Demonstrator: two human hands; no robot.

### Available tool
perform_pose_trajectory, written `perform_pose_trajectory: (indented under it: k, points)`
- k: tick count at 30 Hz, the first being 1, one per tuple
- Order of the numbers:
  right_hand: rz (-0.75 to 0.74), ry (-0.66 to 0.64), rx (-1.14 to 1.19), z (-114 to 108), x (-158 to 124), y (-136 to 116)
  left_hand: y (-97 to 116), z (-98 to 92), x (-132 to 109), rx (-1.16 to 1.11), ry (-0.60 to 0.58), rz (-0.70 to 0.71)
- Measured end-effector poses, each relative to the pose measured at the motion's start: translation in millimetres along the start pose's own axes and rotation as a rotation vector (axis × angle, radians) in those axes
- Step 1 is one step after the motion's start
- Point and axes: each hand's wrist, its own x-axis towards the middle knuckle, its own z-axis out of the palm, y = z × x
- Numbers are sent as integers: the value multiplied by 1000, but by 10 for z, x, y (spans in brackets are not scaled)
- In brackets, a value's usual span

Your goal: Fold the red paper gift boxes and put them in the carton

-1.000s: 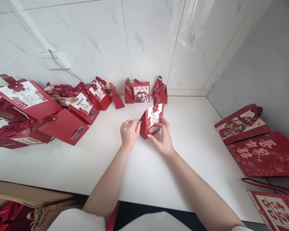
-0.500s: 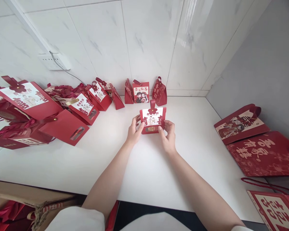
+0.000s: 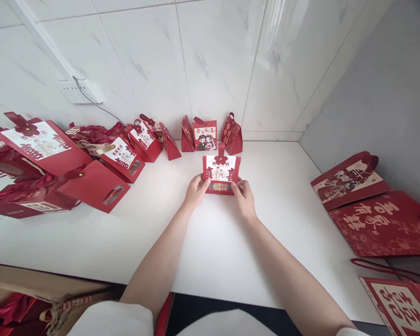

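1. Held box (image 3: pixel 221 171): upright at centre, near the middle of the counter (image 3: pixel 210 247); I cannot tell whether its base touches.
2. Left hand (image 3: pixel 195 189), at the box's 8 o'clock, pinches its lower side, thumb in front; right hand (image 3: pixel 244 198) does likewise at 4. Both hands' other fingers are partly hidden behind it.
3. Its label (image 3: pixel 215 175) carries large red 喜-type characters either side of a drawn couple. The flower (image 3: pixel 221 160) covers the middle of the top line; print behind the window (image 3: pixel 220 187) is too small to read.
4. At 11 o'clock, the cartoon box (image 3: pixel 205 135) has 吾, 有, 家 and 喜 across its top.
5. Between 3 and 4, the big bag (image 3: pixel 381 226) shows 吾, 家, 有 and 囍 — tipped sideways, cut off at right.
6. At 4, the 囍 bag (image 3: pixel 402 303) is cropped too.
7. At 8, the carton (image 3: pixel 31 282) runs out of frame — its red contents hard to make out.
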Motion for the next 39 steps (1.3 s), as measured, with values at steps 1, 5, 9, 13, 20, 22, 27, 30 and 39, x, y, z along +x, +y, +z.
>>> perform_pose_trajectory:
  k: [1, 5, 9, 13, 20, 22, 27, 30, 39]
  points:
    - [10, 1, 7, -1, 1, -8, 12, -6, 2, 3, -6, 11]
    - [22, 26, 26, 1, -10, -69, 47, -7, -10, -73, -15, -7]
    - [44, -7, 23, 1, -19, -101, 0, 4, -3, -152, 1, -62]
    - [60, -20, -4, -1, -21, -89, -72, -5, 24, -223, -14, -104]
    - [83, -34, 50, -11, -34, -108, -37, 0, 6, -227, -21, -99]
    - [94, -22, 55, -16, -36, -117, -20, 5, -4, -207, -17, -90]
    - [98, -20, 32, -24, -27, -96, -4, 0, -20, -138, -10, -77]
    - [73, -43, 36, -27, -18, -71, -1, -6, -20, -113, 0, -67]
    - [21, -65, -37, -39, -14, -85, -20, -24, -7, -11, -23, -81]
